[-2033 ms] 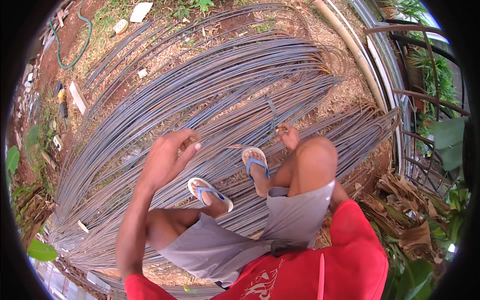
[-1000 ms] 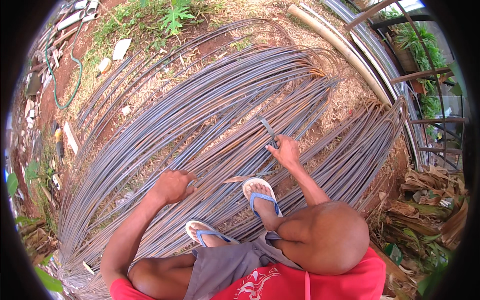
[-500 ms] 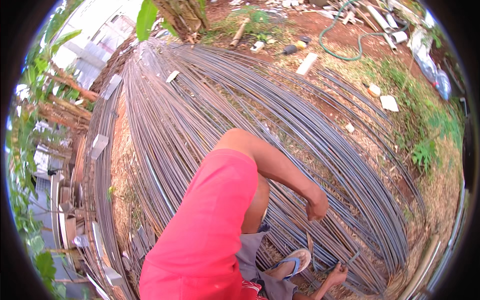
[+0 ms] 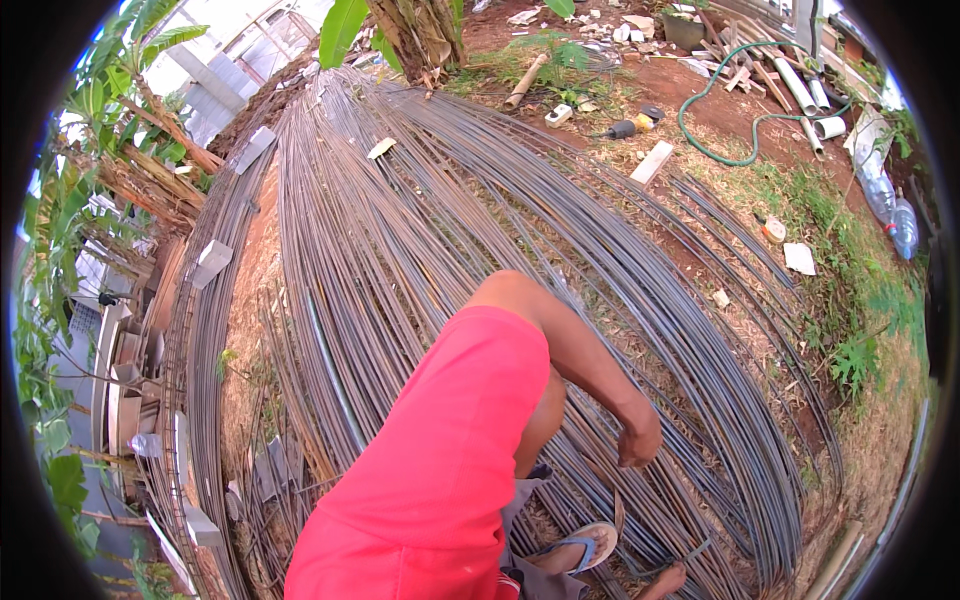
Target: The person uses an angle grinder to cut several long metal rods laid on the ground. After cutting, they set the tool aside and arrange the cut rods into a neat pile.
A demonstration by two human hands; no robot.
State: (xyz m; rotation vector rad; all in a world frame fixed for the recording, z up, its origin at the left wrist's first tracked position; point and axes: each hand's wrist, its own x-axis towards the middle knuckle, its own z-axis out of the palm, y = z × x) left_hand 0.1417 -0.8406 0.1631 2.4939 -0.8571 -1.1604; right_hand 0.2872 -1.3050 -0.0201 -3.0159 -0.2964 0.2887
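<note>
From the red sleeve my left arm bends down to the right, and my left hand (image 4: 640, 443) hangs with curled fingers above long steel rods (image 4: 690, 420). What it holds, if anything, is hidden. My right hand (image 4: 665, 579) shows only partly at the lower edge, low over the rods, its fingers drawn together. Beside its fingertips a thin grey-blue strip (image 4: 698, 551) lies across the bundle. Between the hands, a brown curved strip (image 4: 618, 512) stands near my foot in a flip-flop (image 4: 598, 545).
Rods fan out toward a banana trunk (image 4: 415, 35). Grey blocks (image 4: 211, 263) rest on a separate rod bundle at left. A green hose (image 4: 690, 130), white pipes (image 4: 795, 85), a pale board (image 4: 652, 162) and plastic bottles (image 4: 903, 228) lie at the far right.
The view has shifted, so the scene sits lower and mostly further right. My left hand stays bent over the rods. My right hand now shows less, nearer the lower edge.
</note>
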